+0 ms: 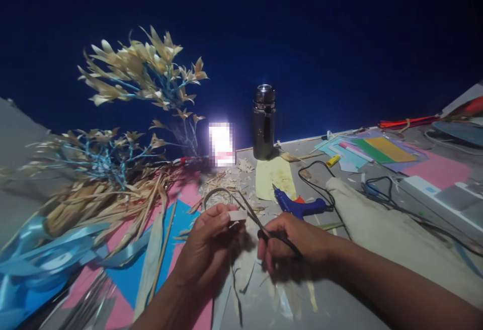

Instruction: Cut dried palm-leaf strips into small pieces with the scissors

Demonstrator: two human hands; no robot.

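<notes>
My left hand (206, 247) pinches a small pale strip of dried husk (237, 215) between thumb and fingers. My right hand (290, 247) grips black-handled scissors (252, 215), whose blades point up and left and meet the strip. Husk scraps (226, 181) litter the table just beyond both hands. A blue glue gun (300, 205) lies close behind my right hand, its black cord (315, 179) looping away.
Dried-leaf branches with blue stems (143, 78) stand at left above a husk pile (101, 204) and blue ribbon (41, 259). A dark flask (263, 121), a bright lamp (222, 144), coloured paper sheets (377, 150), a power strip (441, 196) and a pale cloth (385, 224) lie around.
</notes>
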